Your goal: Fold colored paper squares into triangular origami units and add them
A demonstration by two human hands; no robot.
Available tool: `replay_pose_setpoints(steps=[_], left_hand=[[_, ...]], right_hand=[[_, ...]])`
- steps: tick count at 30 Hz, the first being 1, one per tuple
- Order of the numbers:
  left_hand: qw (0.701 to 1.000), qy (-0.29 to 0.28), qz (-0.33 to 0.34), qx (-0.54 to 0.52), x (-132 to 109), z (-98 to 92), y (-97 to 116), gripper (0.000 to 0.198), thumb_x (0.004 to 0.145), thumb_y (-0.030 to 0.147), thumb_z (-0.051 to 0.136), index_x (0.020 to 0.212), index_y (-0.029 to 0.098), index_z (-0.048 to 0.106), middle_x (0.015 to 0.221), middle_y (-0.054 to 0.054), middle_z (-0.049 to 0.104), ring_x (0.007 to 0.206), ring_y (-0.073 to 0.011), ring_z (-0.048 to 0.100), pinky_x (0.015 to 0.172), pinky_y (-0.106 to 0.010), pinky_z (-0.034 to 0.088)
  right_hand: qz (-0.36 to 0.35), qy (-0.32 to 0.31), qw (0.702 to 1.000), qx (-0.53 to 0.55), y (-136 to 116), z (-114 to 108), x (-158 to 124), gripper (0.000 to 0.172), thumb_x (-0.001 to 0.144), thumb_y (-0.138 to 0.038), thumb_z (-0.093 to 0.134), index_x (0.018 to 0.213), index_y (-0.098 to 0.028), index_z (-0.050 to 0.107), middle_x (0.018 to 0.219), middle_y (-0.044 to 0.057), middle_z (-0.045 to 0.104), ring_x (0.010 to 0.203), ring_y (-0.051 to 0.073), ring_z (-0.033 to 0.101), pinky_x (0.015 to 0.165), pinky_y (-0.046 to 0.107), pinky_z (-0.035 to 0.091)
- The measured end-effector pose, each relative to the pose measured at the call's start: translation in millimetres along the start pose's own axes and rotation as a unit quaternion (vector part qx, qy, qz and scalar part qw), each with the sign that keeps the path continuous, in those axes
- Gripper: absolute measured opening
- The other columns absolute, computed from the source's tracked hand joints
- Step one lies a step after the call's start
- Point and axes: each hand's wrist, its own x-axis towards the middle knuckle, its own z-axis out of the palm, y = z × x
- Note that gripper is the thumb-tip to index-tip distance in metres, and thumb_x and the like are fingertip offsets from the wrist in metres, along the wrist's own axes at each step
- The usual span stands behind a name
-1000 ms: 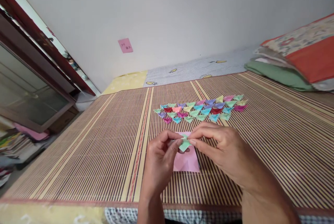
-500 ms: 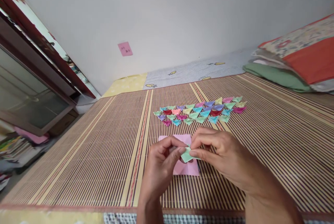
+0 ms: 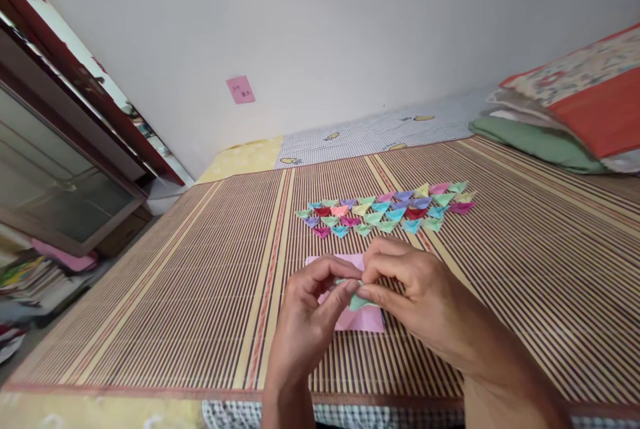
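A small piece of folded light-green paper (image 3: 361, 303) is pinched between my two hands. My left hand (image 3: 313, 312) holds its left side, thumb and index finger pressed together. From the right, my right hand (image 3: 413, 282) grips it the same way, and the fingertips nearly meet. The fingers cover much of the paper's upper part. Below it lie pink paper sheets (image 3: 367, 323) on the striped mat, partly hidden by my left hand. Beyond my hands sit rows of small folded paper boats (image 3: 373, 218) in several colours.
The striped bamboo mat (image 3: 220, 282) covers the bed. Folded bedding with a green cloth (image 3: 535, 142) is stacked at the back right. A pink note (image 3: 241, 90) sticks to the white wall (image 3: 360, 35). Books (image 3: 30, 285) and a glass-panelled cabinet (image 3: 55, 175) stand at the left.
The green paper has turned between my fingers and shows less of its face. Both hands stay close together above the pink sheets. The view has shifted slightly.
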Motion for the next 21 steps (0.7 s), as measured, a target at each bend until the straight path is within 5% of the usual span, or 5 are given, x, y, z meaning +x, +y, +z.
replay_pose_setpoints(steps=[6, 12, 21], left_hand=[[0.994, 0.029, 0.035, 0.100, -1.5, 1.5, 8.5, 0.006, 0.094, 0.024, 0.070, 0.097, 0.023, 0.075, 0.099, -0.005, 0.073, 0.092, -0.0202, 0.067, 0.078, -0.033, 0.051], [0.995, 0.027, 0.043, 0.089, -0.4, 0.0, 7.3, 0.012, 0.096, 0.021, 0.066, 0.086, 0.021, 0.072, 0.095, -0.005, 0.072, 0.087, -0.0186, 0.066, 0.076, -0.032, 0.050], [0.998, 0.033, -0.004, -0.060, 0.3, -0.7, 3.6, 0.012, 0.096, 0.025, 0.069, 0.085, 0.020, 0.069, 0.101, -0.007, 0.073, 0.086, -0.0167, 0.065, 0.076, -0.029, 0.052]], right_hand=[[-0.030, 0.065, 0.993, -0.092, -8.1, 10.1, 4.0, 0.030, 0.080, 0.005, 0.060, 0.069, -0.021, 0.049, 0.079, 0.001, 0.057, 0.081, 0.020, 0.057, 0.069, 0.034, 0.044], [-0.027, 0.051, 0.994, -0.087, -10.3, 12.2, 4.5, 0.029, 0.080, 0.005, 0.060, 0.071, -0.020, 0.050, 0.083, 0.001, 0.059, 0.083, 0.020, 0.058, 0.071, 0.034, 0.046], [-0.012, 0.040, 0.997, -0.064, -11.6, 7.9, 2.9, 0.029, 0.082, 0.007, 0.063, 0.071, -0.018, 0.054, 0.085, 0.000, 0.060, 0.084, 0.016, 0.060, 0.072, 0.029, 0.046]])
